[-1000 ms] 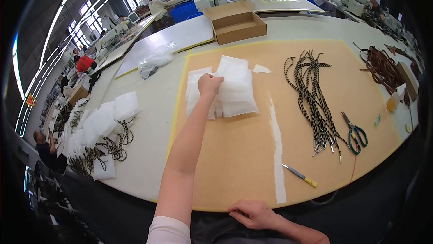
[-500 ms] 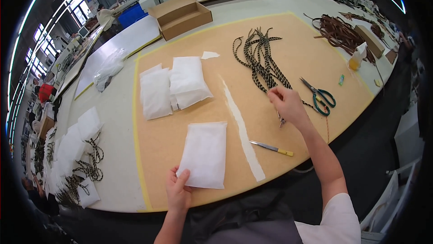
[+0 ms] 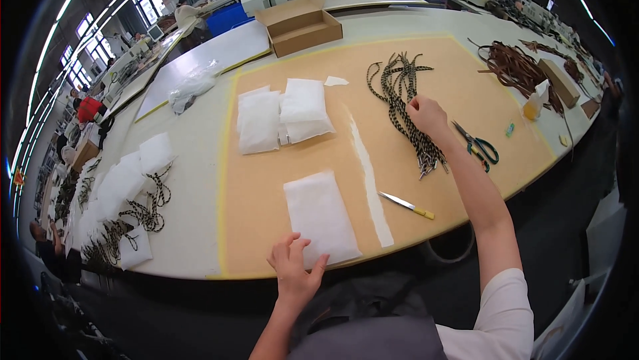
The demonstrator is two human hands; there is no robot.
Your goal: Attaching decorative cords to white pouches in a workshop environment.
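Left hand, fingers apart, is at near edge of 1 white pouch; right hand is over patterned cords, grip unclear.

Left fingers spread, right fingers curled inward

The tan sheet is holding one single white packet, two packet piles, one pair of scissors, one yellow-handled knife, one white strip, one white scrap and one small green object. One cord bundle is overlapping itself, probably hiding some cords from counting.
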